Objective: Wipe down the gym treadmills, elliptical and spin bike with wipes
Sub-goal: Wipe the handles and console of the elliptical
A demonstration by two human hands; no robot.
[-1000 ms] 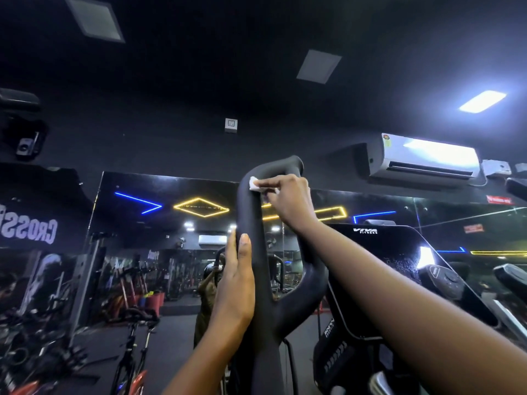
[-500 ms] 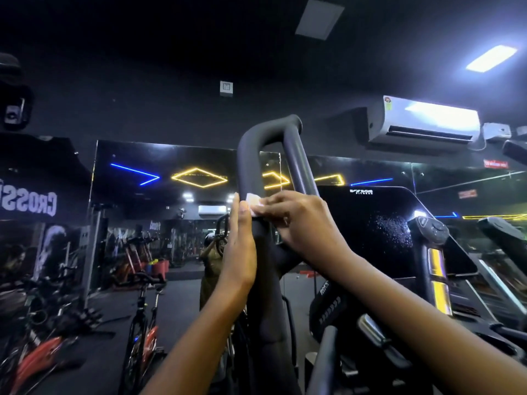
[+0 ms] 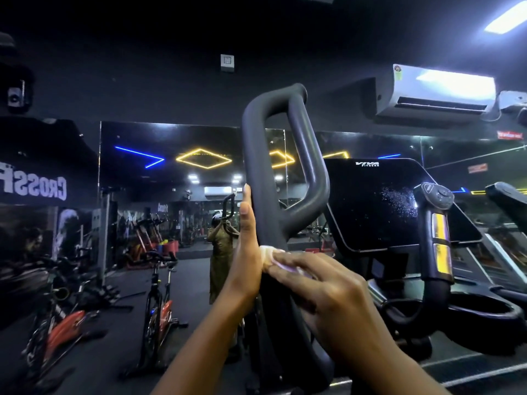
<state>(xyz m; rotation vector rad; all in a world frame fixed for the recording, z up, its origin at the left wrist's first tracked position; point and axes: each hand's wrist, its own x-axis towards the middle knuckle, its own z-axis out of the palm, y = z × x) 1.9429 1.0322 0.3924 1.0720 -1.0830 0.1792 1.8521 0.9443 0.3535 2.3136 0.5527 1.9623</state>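
Head view: I face the elliptical's black looped handle, with the console to its right.
Left hand: fingers straight, flat against the handle's left side, holding nothing.
Right hand: fingers curled over the white wipe, pressing it onto the handle.
Wipe position: low on the handle, touching my left palm.

Head cam, facing fwd twd mirror wall, v. close to elliptical handle
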